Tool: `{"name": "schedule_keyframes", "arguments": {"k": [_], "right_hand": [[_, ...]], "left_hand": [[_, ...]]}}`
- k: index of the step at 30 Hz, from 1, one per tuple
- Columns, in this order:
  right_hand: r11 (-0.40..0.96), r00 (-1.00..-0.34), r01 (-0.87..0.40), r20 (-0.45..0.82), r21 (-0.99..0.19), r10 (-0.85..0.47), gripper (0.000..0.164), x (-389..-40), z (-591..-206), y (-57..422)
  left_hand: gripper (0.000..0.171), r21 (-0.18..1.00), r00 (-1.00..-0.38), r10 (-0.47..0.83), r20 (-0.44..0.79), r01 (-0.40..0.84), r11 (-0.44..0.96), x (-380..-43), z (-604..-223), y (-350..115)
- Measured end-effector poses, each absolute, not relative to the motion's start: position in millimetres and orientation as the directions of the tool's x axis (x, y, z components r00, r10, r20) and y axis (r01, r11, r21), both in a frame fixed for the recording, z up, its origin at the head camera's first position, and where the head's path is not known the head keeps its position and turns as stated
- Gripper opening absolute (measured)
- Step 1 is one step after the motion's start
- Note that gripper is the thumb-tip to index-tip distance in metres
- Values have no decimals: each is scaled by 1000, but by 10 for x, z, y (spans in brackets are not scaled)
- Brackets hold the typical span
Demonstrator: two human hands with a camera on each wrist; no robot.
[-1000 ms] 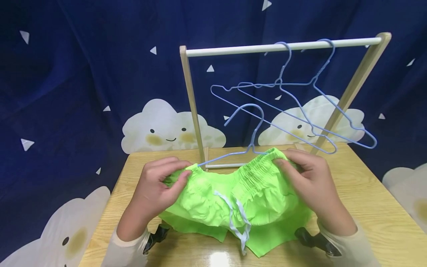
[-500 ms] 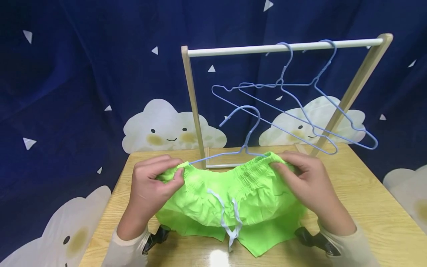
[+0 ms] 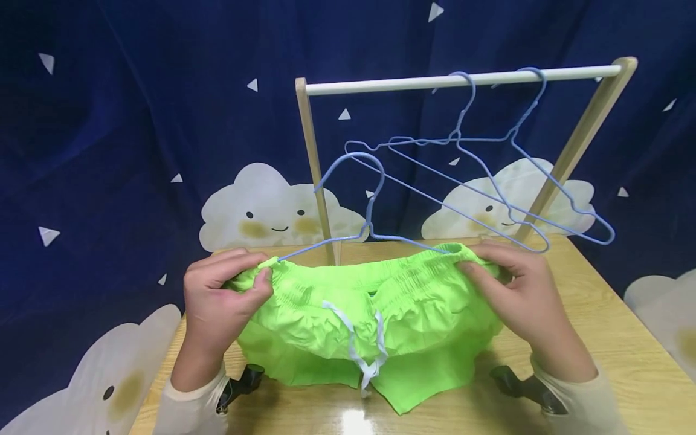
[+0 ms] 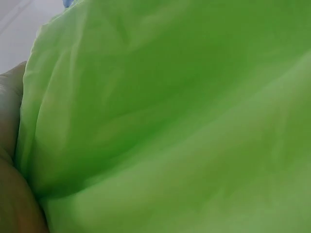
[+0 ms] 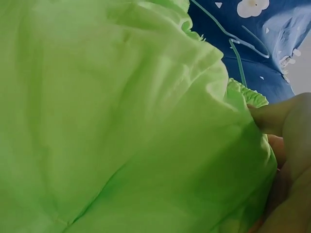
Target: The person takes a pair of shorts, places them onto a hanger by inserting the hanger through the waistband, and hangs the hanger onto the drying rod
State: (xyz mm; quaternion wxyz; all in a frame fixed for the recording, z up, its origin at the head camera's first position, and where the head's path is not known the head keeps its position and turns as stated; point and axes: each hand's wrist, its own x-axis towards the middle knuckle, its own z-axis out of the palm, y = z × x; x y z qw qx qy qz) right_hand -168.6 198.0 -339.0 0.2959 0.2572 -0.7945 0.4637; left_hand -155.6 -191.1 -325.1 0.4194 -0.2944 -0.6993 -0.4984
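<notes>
Bright green shorts [image 3: 326,329] with an elastic waistband and a white drawstring [image 3: 353,344] hang between both hands, above the table. My left hand [image 3: 225,296] pinches the waistband at its left end, thumb in front. At the other end my right hand [image 3: 513,290] pinches the waistband, with the thumb on the near side. A blue wire hanger [image 3: 370,223] has its two arms running down inside the waist, its hook standing up above the cloth. The hanger's lower part is hidden by the shorts. Green cloth [image 4: 160,121] fills most of the left wrist view.
Behind the shorts stands a wooden rack with a white rail [image 3: 380,85]. Two more blue hangers [image 3: 459,130] [image 3: 513,130] hang from it toward the right. The wooden table [image 3: 571,302] reaches back to a dark blue curtain [image 3: 136,121] with clouds and triangles.
My left hand has moved left and the right hand slightly right, stretching the waistband wider. The loose hanger has shifted left and its hook stands higher.
</notes>
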Motion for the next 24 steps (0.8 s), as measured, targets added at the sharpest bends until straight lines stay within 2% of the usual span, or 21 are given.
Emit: {"name": "schedule_keyframes", "arguments": {"k": [7,15,20,24], "right_hand": [[402,-676,-699,729,-591,-103,24,-1686,-3347,2087],[122,-684,-730,714,-673,-152,26,-1679,-3319,2146],[69,-692,-715,690,-696,-210,26,-1677,-3317,2143],[58,-690,-716,694,-695,-205,26,-1670,-3322,2141]], "left_hand": [[20,456,-461,-54,886,840,294,-1515,-3190,-1932],[18,449,-450,-58,891,856,256,-1536,-3221,-1935],[16,427,-429,-52,902,867,256,-1530,-3224,-1920],[15,430,-438,-31,898,863,266,-1476,-3162,-1881]]}}
